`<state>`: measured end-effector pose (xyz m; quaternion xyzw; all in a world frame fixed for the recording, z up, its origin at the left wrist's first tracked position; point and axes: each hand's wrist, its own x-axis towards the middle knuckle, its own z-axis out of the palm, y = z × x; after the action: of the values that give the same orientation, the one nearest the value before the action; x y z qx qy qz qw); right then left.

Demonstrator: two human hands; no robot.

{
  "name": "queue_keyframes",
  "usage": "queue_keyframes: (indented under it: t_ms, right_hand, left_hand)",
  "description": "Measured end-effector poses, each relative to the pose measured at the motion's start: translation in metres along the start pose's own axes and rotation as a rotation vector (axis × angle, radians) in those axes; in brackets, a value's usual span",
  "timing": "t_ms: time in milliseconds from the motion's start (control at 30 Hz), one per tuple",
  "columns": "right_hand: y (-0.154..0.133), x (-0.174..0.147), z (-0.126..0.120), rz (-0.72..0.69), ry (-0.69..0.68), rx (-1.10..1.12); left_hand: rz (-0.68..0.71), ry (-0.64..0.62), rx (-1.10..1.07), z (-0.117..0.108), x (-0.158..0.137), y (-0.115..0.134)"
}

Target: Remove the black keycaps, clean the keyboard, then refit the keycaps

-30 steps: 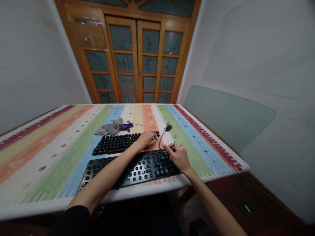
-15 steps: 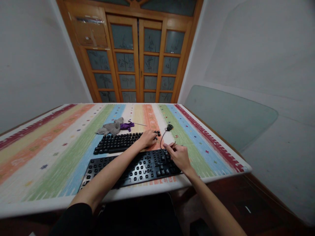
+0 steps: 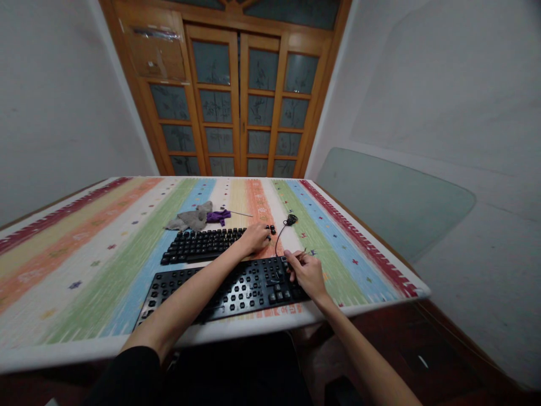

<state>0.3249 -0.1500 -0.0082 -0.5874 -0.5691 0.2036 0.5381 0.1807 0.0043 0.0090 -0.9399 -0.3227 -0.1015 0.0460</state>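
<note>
A black keyboard (image 3: 245, 287) lies at the table's near edge, most of its keys stripped to bare sockets, with several keycaps left at its right end. Beyond it, loose black keycaps (image 3: 203, 243) are laid out in rows. My left hand (image 3: 255, 239) rests at the right end of these rows, fingers bent down and closed around a dark keycap. Over the keyboard's upper right part, my right hand (image 3: 308, 273) is closed in a pinch on a thin tool, whose end shows above the fingers; its kind is unclear. My left forearm hides part of the keyboard.
A grey cloth (image 3: 190, 219) and a purple cloth (image 3: 218, 217) lie behind the keycaps, beside a thin rod (image 3: 240, 213). The keyboard's coiled cable (image 3: 290, 220) sits to the right. A striped tablecloth (image 3: 135, 242) covers the table.
My right hand has shifted slightly down and its fingers have turned more toward the keyboard. My left hand has stayed almost in place over the keycaps.
</note>
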Motion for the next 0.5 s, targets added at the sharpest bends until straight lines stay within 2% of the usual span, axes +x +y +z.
queue_keyframes:
  t_ms: [100,333,500]
  right_hand:
    - [-0.004,-0.003,0.001,-0.042,-0.006,-0.041]
    - [-0.011,-0.003,0.012,-0.287,0.043,-0.351]
    - [-0.013,0.005,0.015,-0.406,-0.048,-0.502]
  left_hand:
    - [-0.004,0.004,-0.005,0.0,0.0,0.0]
    - [-0.013,0.011,-0.011,0.0,0.0,0.001]
    - [-0.016,0.01,-0.011,-0.003,-0.001,0.002]
